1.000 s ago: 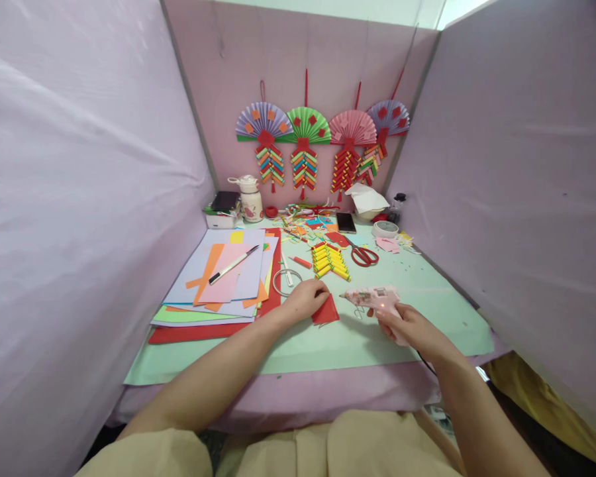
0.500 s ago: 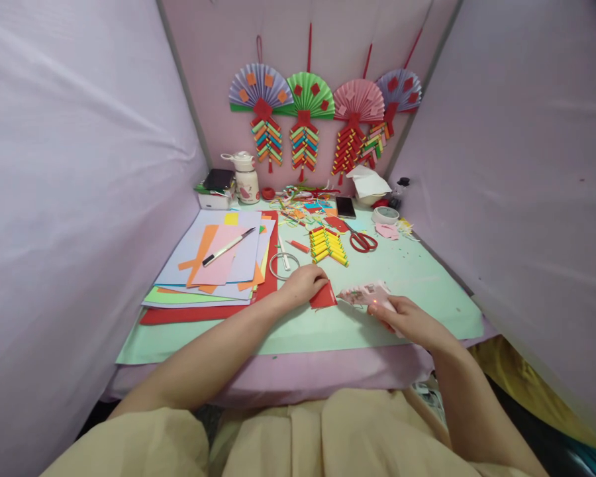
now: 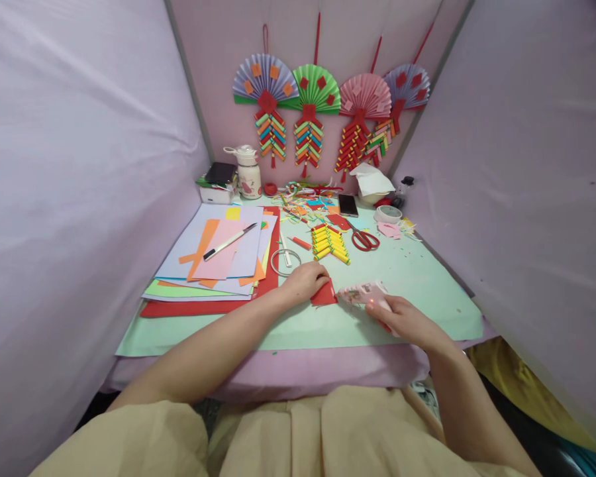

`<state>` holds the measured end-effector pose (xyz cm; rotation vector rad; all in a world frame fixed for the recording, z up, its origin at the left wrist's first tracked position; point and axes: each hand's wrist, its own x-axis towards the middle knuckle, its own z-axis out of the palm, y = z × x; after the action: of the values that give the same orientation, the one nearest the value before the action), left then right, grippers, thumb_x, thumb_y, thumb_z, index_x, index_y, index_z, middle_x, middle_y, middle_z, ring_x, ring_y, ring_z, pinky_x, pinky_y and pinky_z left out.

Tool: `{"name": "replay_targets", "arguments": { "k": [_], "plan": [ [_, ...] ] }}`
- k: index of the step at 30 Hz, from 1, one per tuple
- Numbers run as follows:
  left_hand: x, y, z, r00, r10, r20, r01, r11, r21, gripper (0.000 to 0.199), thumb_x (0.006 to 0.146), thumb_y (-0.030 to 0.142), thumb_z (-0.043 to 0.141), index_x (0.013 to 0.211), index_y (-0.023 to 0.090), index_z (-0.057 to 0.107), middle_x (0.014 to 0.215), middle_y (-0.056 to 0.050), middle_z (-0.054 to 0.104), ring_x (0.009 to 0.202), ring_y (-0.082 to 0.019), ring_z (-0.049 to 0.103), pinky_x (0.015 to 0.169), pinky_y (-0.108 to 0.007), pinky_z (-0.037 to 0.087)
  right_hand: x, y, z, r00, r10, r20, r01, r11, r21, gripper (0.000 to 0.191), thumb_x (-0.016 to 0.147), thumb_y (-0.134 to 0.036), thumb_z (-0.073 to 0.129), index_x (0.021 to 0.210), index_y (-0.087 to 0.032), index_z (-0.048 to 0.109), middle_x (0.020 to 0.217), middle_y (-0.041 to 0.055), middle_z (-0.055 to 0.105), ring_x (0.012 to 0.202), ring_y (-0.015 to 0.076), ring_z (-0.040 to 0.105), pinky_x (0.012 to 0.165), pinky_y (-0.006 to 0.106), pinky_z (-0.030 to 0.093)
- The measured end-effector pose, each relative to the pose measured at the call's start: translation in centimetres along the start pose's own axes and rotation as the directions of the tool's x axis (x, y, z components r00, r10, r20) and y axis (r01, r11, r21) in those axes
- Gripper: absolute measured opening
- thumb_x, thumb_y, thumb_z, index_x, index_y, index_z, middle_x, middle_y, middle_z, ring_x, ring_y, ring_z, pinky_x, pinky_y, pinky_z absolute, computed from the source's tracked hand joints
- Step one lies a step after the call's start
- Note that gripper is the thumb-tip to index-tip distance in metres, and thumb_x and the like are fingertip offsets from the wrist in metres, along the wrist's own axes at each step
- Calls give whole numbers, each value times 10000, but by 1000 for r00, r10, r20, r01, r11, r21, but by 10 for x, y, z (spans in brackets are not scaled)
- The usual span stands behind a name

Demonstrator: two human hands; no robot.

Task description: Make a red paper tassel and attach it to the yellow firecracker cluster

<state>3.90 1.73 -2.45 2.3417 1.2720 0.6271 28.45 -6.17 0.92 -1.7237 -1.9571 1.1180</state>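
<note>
My left hand (image 3: 305, 281) is closed, its fingers pressing a small piece of red paper (image 3: 324, 295) against the pale green table cover. In my right hand (image 3: 402, 320) is a pale pink hot glue gun (image 3: 365, 294) with an orange light on its side. The gun's nozzle points left and meets the right edge of the red paper. Part of the paper lies hidden under my left fingers. Just beyond my hands are a yellow firecracker strip of rolled paper (image 3: 330, 244), a red roll (image 3: 300, 243) and a silver ring (image 3: 286, 263).
Stacked coloured paper (image 3: 179, 289) with a pen-like craft knife (image 3: 230, 241) on it lies at left. Red-handled scissors (image 3: 364, 239), a phone (image 3: 347, 205), a tape roll (image 3: 388, 214) and paper scraps are farther back. A bottle (image 3: 249, 173) stands behind; paper fans (image 3: 316, 89) hang on the wall.
The view has tipped slightly. The glue gun's nozzle has shifted a little along the red paper's right edge, toward me. My left hand keeps its hold on the paper.
</note>
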Motion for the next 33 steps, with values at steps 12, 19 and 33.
{"name": "replay_targets", "arguments": {
  "k": [12,19,33],
  "plan": [
    [1,0,0,1000,6,7,-6,1000,7,212,861,211,480,879,171,687,926,-72,671,874,-209,594,786,-293,447,0,-1,-1,1000,3,17,-3,1000,-25,477,815,-614,477,563,-209,462,510,-11,487,514,146,462,523,273,356],
    [0,0,-1,1000,-5,15,4,1000,26,217,863,216,475,886,176,687,934,-62,673,878,-200,599,792,-291,457,-1,0,-2,999,4,42,-2,999,-49,494,822,-628,462,576,-200,463,531,-11,493,526,139,462,520,256,353],
    [0,2,-1,1000,7,6,-7,999,45,195,864,205,497,882,167,688,924,-60,681,863,-195,600,786,-285,456,3,-38,-29,978,6,207,42,973,-227,468,810,-621,467,658,-181,518,597,-1,556,550,129,466,505,242,329]
  ]
}}
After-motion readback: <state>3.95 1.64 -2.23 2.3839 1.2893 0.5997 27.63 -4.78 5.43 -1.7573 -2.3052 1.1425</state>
